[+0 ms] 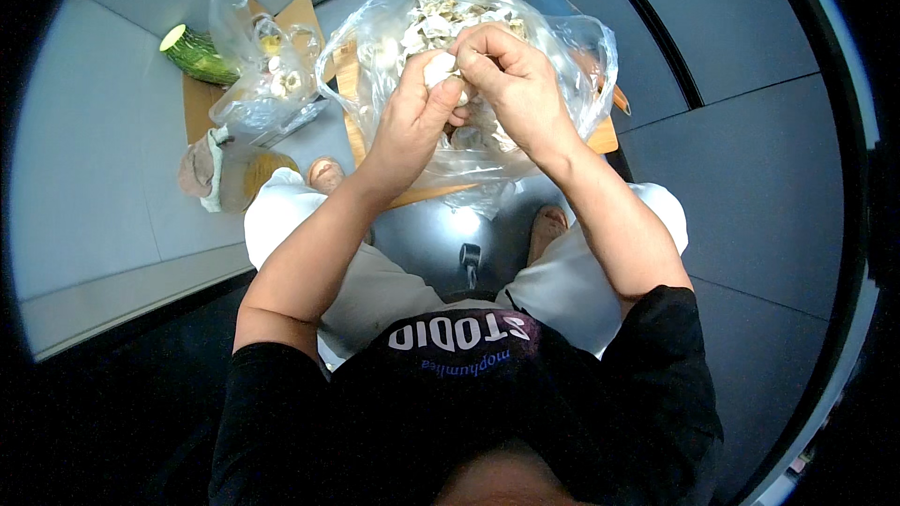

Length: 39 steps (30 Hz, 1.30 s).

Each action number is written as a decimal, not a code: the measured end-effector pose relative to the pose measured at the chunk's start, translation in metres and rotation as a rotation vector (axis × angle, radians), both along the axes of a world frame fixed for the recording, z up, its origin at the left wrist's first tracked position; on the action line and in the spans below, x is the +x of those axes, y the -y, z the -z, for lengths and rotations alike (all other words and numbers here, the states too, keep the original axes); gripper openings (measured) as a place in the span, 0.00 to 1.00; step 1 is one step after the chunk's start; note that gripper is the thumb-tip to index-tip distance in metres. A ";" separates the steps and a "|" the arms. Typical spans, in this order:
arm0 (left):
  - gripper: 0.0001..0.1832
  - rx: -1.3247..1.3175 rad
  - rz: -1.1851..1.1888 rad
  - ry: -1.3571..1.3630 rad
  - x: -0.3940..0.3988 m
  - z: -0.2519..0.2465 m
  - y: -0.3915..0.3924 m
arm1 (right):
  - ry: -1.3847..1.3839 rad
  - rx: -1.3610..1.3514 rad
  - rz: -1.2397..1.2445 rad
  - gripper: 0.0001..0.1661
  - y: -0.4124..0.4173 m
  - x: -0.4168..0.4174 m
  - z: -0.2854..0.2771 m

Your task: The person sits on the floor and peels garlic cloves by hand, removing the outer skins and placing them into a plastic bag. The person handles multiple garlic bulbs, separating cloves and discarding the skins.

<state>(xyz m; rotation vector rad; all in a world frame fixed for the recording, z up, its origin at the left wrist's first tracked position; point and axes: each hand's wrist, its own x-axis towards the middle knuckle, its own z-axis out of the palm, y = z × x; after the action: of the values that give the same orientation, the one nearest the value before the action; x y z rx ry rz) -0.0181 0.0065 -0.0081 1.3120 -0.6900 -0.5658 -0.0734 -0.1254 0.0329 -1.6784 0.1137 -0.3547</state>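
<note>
My left hand point(420, 102) holds a white garlic bulb point(441, 69) between thumb and fingers. Close on its right, my right hand point(510, 81) has thumb and forefinger pinched together at the bulb's edge; whether a bit of skin is between them cannot be seen. Both hands are above a large clear plastic bag point(380, 49) that lies spread on a wooden board point(346, 77). Inside the bag are many papery garlic skins point(439, 20), and paler round shapes show through the plastic.
At the left, a cut green-skinned squash point(200, 56) and a smaller clear bag with garlic point(286, 83) lie in a cardboard box point(197, 112). Nearer stands a cloth-topped container point(211, 169). An orange-tipped object point(621, 100) shows right of the board. My knees flank the near side.
</note>
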 end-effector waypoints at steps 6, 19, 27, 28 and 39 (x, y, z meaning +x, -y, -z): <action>0.24 0.025 -0.024 0.057 0.000 0.002 -0.003 | -0.049 0.520 -0.068 0.07 0.009 0.007 0.009; 0.24 -0.091 0.062 -0.159 0.020 -0.004 -0.006 | 0.120 -0.553 0.178 0.16 0.024 0.004 0.003; 0.23 -0.061 -0.032 0.019 0.015 -0.002 -0.005 | -0.102 -0.451 -0.013 0.15 0.013 -0.004 -0.005; 0.24 -0.070 -0.014 -0.016 0.015 -0.003 -0.006 | -0.128 -0.455 -0.017 0.14 0.013 -0.004 -0.007; 0.26 -0.031 0.071 -0.127 0.024 -0.002 -0.016 | -0.341 -0.268 -0.174 0.11 0.022 -0.007 -0.012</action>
<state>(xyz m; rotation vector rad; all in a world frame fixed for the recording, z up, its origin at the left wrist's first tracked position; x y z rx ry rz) 0.0063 0.0221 -0.0063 1.2151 -0.6401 -0.6875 -0.0808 -0.1477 0.0449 -1.9879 0.1771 0.0539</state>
